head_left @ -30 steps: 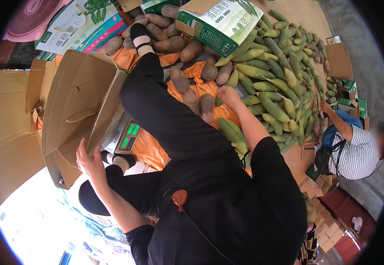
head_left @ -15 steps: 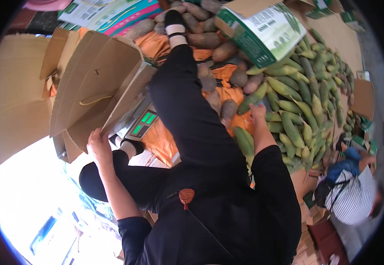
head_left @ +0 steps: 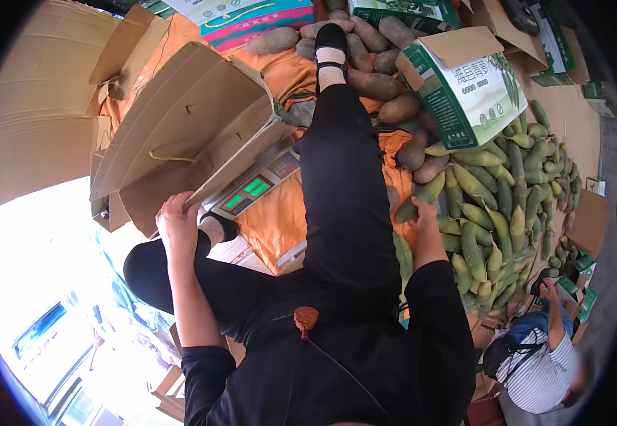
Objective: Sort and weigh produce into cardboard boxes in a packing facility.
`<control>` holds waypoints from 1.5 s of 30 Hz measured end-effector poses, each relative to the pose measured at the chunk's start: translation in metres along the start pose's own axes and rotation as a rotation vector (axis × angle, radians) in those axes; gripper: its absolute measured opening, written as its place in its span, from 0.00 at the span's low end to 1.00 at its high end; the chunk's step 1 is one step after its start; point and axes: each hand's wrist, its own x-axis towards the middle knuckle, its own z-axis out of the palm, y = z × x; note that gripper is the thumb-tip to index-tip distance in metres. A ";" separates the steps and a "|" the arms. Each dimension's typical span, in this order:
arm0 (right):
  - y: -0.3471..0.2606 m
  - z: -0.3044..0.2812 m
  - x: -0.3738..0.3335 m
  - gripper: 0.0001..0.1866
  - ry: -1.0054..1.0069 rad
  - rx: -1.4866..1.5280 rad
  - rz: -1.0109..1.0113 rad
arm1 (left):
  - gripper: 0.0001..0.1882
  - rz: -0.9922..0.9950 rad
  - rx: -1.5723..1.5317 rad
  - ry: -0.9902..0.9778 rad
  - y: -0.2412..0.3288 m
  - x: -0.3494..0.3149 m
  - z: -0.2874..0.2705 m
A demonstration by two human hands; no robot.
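Observation:
My left hand (head_left: 176, 221) is closed on the near edge of an open cardboard box (head_left: 173, 121), which appears to rest on a scale (head_left: 255, 187) with a green-lit display. A yellow cord handle (head_left: 172, 157) shows inside the box. On the other side of my raised knee, my right hand (head_left: 427, 219) has its fingers curled around the lower end of a green radish (head_left: 421, 197). Part of its grip is hidden. More green radishes (head_left: 479, 206) are heaped just right of that hand.
Reddish-brown radishes (head_left: 372, 84) lie on an orange cloth (head_left: 280, 224) around my outstretched foot. A green-and-white carton (head_left: 468, 92) stands at the pile's far edge. Flattened cardboard (head_left: 31, 106) is at far left. A person in a striped shirt (head_left: 539, 369) sits at lower right.
The whole view has shifted, so the box and radishes appear lower and further right. My left hand stays on the box edge. My right hand's fingers now curl around the radish end.

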 end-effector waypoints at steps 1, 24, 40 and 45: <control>0.006 -0.005 -0.006 0.27 -0.047 -0.037 0.000 | 0.11 -0.018 0.048 -0.023 -0.003 0.002 0.002; -0.234 0.040 -0.383 0.37 -0.539 -0.310 -1.619 | 0.09 0.017 0.201 0.009 -0.016 -0.009 0.001; -0.141 0.274 -0.437 0.21 -0.537 -1.470 -2.017 | 0.09 -0.034 0.209 -0.091 -0.021 -0.015 -0.011; -0.136 0.289 -0.415 0.11 -0.415 -1.670 -2.020 | 0.10 0.013 0.176 -0.023 -0.026 -0.016 -0.006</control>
